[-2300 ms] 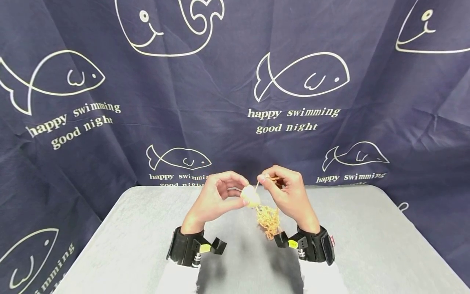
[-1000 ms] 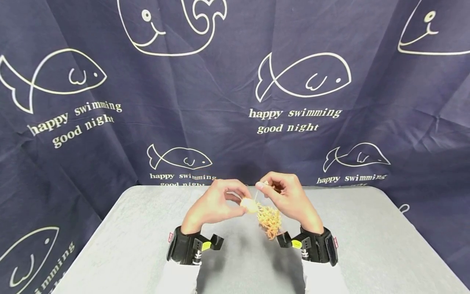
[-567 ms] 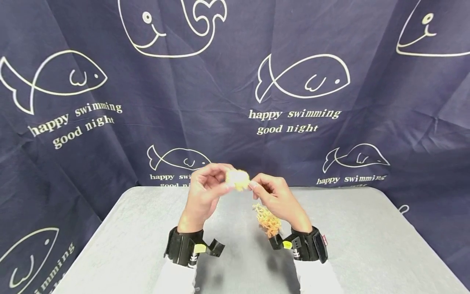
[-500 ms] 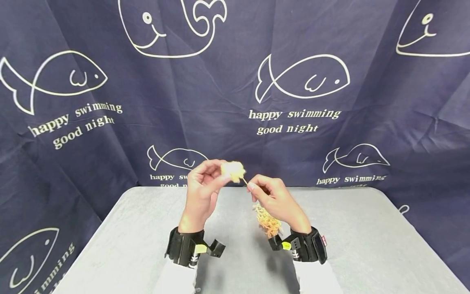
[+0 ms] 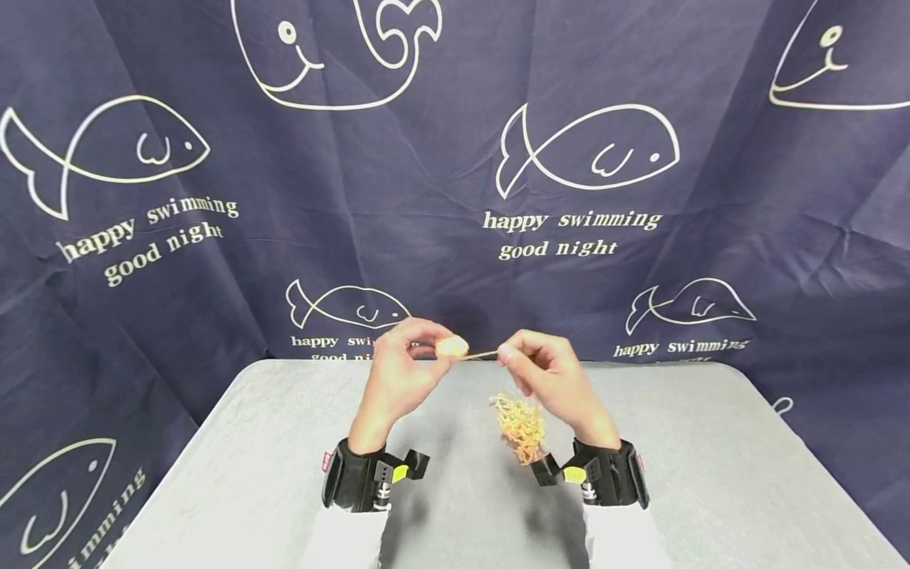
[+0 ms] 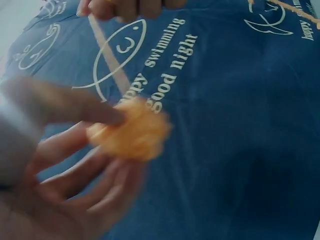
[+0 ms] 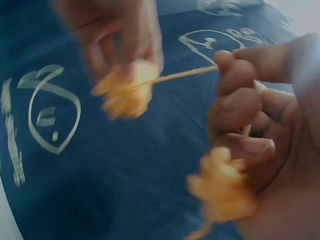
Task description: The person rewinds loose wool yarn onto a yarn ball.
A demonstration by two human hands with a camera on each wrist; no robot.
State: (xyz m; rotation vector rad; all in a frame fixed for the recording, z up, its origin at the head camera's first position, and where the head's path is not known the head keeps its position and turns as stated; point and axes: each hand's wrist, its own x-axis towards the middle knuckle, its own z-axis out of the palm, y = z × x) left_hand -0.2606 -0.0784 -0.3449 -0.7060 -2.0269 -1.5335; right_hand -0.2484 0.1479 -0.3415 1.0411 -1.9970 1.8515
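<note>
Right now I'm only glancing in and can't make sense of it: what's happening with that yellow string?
A person is winding yellow yarn above a grey table. The left hand holds a small yarn ball at its fingertips. The right hand pinches the strand, which runs taut to the ball. A loose tangle of yarn sits under the right hand; whether it rests on the table is unclear.
</note>
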